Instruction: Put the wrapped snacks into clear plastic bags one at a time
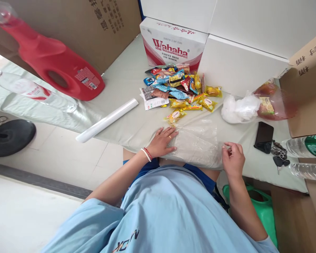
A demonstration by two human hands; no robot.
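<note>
A clear plastic bag [197,142] lies flat on the cloth-covered table in front of me. My left hand [162,141] rests on its left edge, palm down with the fingers stretched out. At the right edge of the bag, my right hand [232,158] is closed, thumb and forefinger pinched on the plastic. Just beyond the bag sits a pile of small wrapped snacks [183,86] in yellow, blue and red packets. One yellow packet [175,115] lies close to the bag's far left corner.
Left are a white roll [107,120], a red jug [60,63] and a water bottle [34,89]. A Wahaba-style printed carton [171,45] stands behind the snacks. Right are crumpled white plastic [239,108], a red basket [281,102], a phone [263,137], keys [280,154] and bottles [308,146].
</note>
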